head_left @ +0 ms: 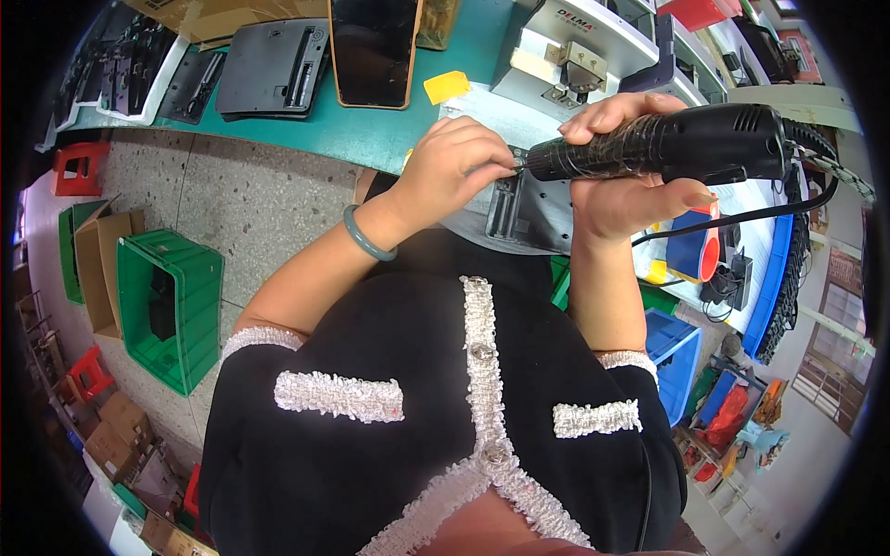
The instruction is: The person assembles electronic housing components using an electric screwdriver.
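Note:
My right hand [616,204] is wrapped round a black electric screwdriver [709,144], which lies almost level with its tip to the left. A cable runs from the tool's back end. My left hand [454,167], with a grey-green bangle at the wrist, is closed in a pinch right at the screwdriver's tip. What its fingertips hold is too small to make out. Below both hands is a dark plastic housing [547,218], partly covered by my right hand and the tool.
On the green tabletop [362,130] lie a black plastic casing [269,69], a phone in an orange-edged case [374,51] and a yellow tag [447,87]. A white machine [593,51] stands behind the screwdriver. Green crates [190,315] and a red stool [79,170] stand on the floor at left.

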Tool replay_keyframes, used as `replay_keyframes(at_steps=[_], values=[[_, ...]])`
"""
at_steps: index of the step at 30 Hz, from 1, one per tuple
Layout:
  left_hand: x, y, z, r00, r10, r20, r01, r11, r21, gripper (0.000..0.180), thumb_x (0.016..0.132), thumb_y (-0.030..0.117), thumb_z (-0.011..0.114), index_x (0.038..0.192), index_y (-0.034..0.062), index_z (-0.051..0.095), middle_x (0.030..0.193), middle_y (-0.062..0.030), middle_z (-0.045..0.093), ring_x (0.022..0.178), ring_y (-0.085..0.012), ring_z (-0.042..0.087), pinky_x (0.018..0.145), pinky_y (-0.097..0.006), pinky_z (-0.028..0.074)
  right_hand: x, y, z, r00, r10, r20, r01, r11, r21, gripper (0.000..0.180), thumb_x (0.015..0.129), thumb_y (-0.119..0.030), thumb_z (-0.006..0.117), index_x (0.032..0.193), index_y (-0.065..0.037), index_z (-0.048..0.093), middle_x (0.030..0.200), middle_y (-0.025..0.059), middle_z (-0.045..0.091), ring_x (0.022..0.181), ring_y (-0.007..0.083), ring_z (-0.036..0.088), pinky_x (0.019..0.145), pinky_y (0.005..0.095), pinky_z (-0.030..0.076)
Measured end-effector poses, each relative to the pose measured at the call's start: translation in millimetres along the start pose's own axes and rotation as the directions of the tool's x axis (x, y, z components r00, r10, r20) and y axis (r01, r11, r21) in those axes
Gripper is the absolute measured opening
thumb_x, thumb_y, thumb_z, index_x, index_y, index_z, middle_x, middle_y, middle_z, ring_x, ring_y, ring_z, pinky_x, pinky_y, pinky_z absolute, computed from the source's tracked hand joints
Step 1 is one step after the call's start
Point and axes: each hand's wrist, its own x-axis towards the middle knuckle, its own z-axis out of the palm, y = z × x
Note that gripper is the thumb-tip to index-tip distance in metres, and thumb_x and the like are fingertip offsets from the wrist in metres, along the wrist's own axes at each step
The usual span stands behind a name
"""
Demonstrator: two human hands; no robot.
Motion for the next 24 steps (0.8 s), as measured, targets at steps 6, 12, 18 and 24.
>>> replay_keyframes(at_steps=[6,12,18,24], values=[[3,2,-2,0.995,-0.034,0.097,0.032,0.999,0.023,0.011,0.076,0.014,0.071,0.085,0.0107,0.066,0.088,-0.0011,0.061,0.087,-0.0227,0.057,0.079,-0.035,0.042,-3,-6,-7,0.999,-0.022,-0.042,0.023,0.999,0.032,0.090,0.072,-0.083,0.050,0.117,-0.006,0.045,0.082,0.0115,0.057,0.068,0.0218,0.061,0.063,0.0333,0.053],[3,3,2,0.991,-0.016,0.130,0.002,0.994,0.109,0.011,0.079,0.011,0.069,0.087,0.0087,0.063,0.086,-0.0040,0.060,0.085,-0.0247,0.056,0.076,-0.036,0.044,-6,-13,-19,0.997,-0.056,-0.047,0.058,0.997,0.050,0.088,0.073,-0.082,0.049,0.117,-0.006,0.046,0.081,0.0121,0.057,0.067,0.0225,0.060,0.063,0.0343,0.054],[-3,16,-2,0.978,-0.174,0.111,0.197,0.950,-0.241,0.006,0.084,-0.001,0.065,0.089,0.0004,0.061,0.088,-0.0085,0.066,0.083,-0.0193,0.065,0.076,-0.030,0.052,-3,-29,-14,0.995,-0.079,-0.067,0.087,0.990,0.112,0.089,0.073,-0.084,0.045,0.117,-0.007,0.047,0.080,0.0123,0.057,0.066,0.0227,0.060,0.061,0.0360,0.054],[-4,33,-3,0.971,-0.177,0.158,0.219,0.925,-0.309,0.011,0.082,-0.001,0.069,0.090,-0.0008,0.062,0.092,-0.0080,0.067,0.086,-0.0159,0.066,0.078,-0.028,0.052,-5,-34,-4,0.996,-0.075,-0.039,0.080,0.986,0.147,0.089,0.074,-0.086,0.040,0.116,-0.008,0.050,0.079,0.0108,0.056,0.064,0.0219,0.059,0.061,0.0366,0.052]])
